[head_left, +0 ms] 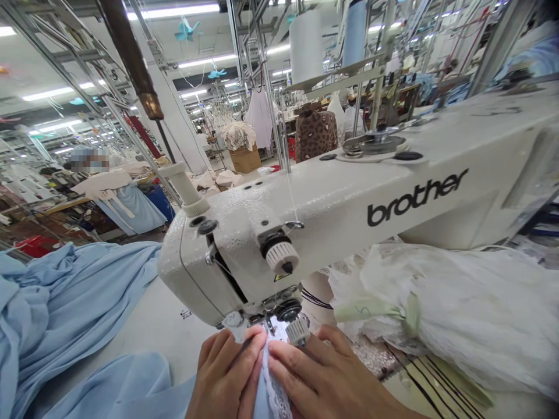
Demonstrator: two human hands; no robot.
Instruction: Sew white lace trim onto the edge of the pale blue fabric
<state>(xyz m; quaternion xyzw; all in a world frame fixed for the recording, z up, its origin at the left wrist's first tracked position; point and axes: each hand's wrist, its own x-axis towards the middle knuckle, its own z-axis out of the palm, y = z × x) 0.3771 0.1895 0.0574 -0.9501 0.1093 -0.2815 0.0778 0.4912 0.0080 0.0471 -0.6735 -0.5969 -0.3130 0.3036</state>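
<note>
My left hand (227, 375) and my right hand (325, 378) lie side by side at the bottom of the head view, right under the head of a white Brother sewing machine (332, 203). Between them runs a strip of white lace trim (275, 390) on light blue fabric (131, 390). The left hand's fingers are pressed together on the fabric and pinch a thin dark tool (245, 344). The right hand's fingers lie stretched flat on the lace and fabric. The needle area is hidden behind the machine head.
Light blue fabric (65, 308) is heaped at the left on the white table (152, 320). A tied bundle of white lace pieces (458, 314) lies at the right under the machine arm. Beyond are factory racks, hanging garments, cardboard boxes and a person at the far left.
</note>
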